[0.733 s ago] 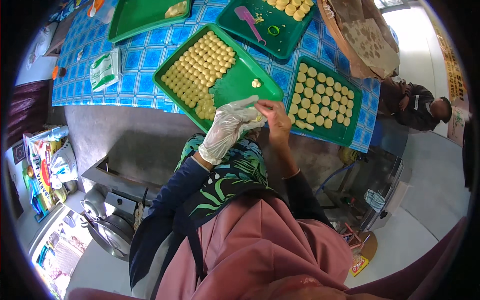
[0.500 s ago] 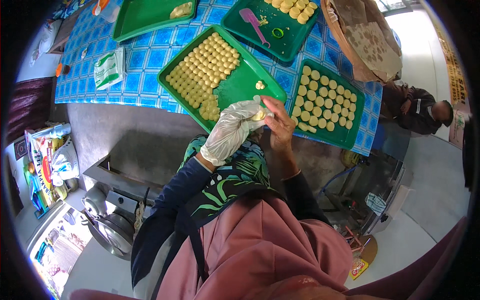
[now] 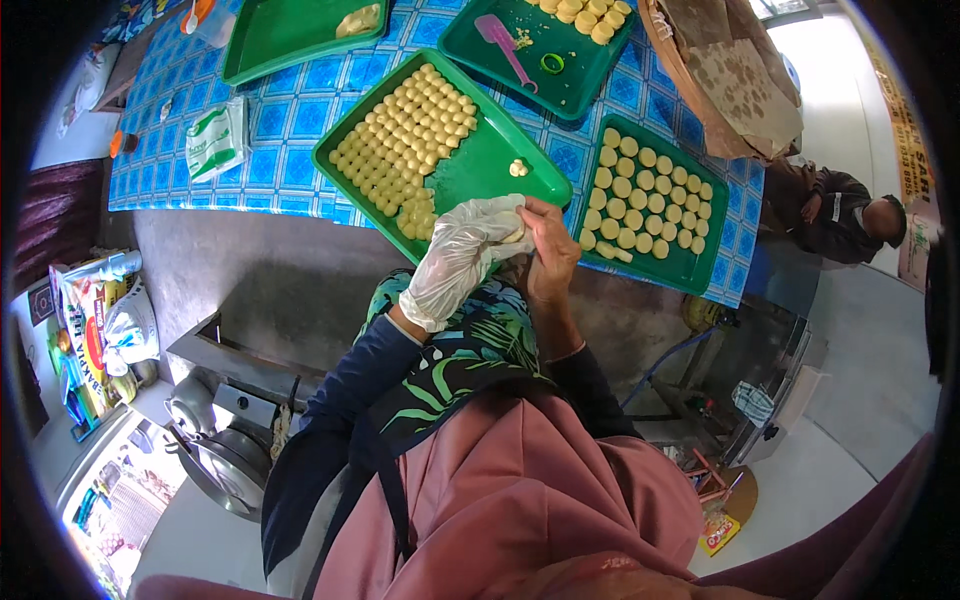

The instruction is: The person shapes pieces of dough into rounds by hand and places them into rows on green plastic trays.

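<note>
My left hand (image 3: pixel 450 262), in a clear plastic glove, cups a pale piece of dough (image 3: pixel 513 236), mostly hidden by fingers. My bare right hand (image 3: pixel 548 255) touches it, fingertips closed against the dough and the glove. Both hands are just beyond the front rim of a green tray (image 3: pixel 545 190) that holds many small dough balls (image 3: pixel 400 135) in rows, a flattened cluster at the near end and a separate small lump (image 3: pixel 518 168). To the right, a second tray (image 3: pixel 690 270) holds pale flat-topped rounds (image 3: pixel 645 180).
On the blue checked cloth (image 3: pixel 270 140) lie a white packet (image 3: pixel 215 138), another green tray (image 3: pixel 260 55) and a tray with a pink spatula (image 3: pixel 505 50). A large brown basket (image 3: pixel 690 80) stands at right. A seated person (image 3: pixel 845 215) is beyond it. A stove (image 3: pixel 240 400) is low left.
My right fingers shifted up and down over the left hand, covering more of the dough now than half a second ago. The trays shift slightly in view.
</note>
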Available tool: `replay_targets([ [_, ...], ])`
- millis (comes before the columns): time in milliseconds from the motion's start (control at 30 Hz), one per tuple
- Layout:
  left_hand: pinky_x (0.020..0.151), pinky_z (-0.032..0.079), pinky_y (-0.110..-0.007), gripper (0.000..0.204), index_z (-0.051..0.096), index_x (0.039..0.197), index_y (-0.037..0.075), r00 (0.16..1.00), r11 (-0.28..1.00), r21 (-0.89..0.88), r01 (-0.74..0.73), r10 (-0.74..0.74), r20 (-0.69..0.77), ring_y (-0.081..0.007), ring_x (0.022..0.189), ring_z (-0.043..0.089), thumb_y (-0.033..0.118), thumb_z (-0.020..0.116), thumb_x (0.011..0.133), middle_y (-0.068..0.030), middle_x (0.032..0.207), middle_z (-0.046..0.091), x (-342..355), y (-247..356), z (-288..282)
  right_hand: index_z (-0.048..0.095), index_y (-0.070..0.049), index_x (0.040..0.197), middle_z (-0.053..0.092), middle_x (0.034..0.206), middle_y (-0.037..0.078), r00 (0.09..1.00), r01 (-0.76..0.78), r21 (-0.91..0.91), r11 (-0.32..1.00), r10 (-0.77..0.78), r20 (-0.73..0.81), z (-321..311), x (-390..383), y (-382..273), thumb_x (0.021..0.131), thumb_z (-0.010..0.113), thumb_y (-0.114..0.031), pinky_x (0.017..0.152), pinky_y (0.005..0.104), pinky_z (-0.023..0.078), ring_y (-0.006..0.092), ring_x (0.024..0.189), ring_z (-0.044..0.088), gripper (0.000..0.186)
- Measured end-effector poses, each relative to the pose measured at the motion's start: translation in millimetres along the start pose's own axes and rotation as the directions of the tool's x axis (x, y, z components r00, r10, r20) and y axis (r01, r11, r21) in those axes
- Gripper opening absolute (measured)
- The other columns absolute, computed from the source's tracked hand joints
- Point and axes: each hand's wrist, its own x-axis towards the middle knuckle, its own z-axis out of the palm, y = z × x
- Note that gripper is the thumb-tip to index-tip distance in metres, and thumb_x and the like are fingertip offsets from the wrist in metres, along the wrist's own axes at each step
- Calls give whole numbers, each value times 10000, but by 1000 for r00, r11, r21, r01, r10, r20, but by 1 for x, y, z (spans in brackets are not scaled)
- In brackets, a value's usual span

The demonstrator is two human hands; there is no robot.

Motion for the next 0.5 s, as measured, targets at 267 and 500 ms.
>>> replay_targets([
  [267, 928, 619, -310, 346, 607, 1324, -64, 999, 1000, 18, 21, -20, -31, -195, 1067, 711, 62, 656, 1006, -152, 1251, 671, 0, -7, 1, 776, 28, 1051, 694, 1195, 142, 972, -218, 155, 963, 228, -51, -3, 1, -3, 913, 737, -80, 920, 339, 478, 201, 1058, 609, 179],
  [500, 999, 593, -323, 311, 613, 1298, -69, 995, 993, 54, -104, 104, -2, -215, 1178, 663, 25, 643, 1002, -172, 1344, 624, -4, -5, 0, 760, 3, 993, 683, 1145, 136, 925, 374, -544, 751, -340, 166, 0, 12, -26, 869, 754, -46, 910, 377, 508, 240, 1066, 611, 134],
])
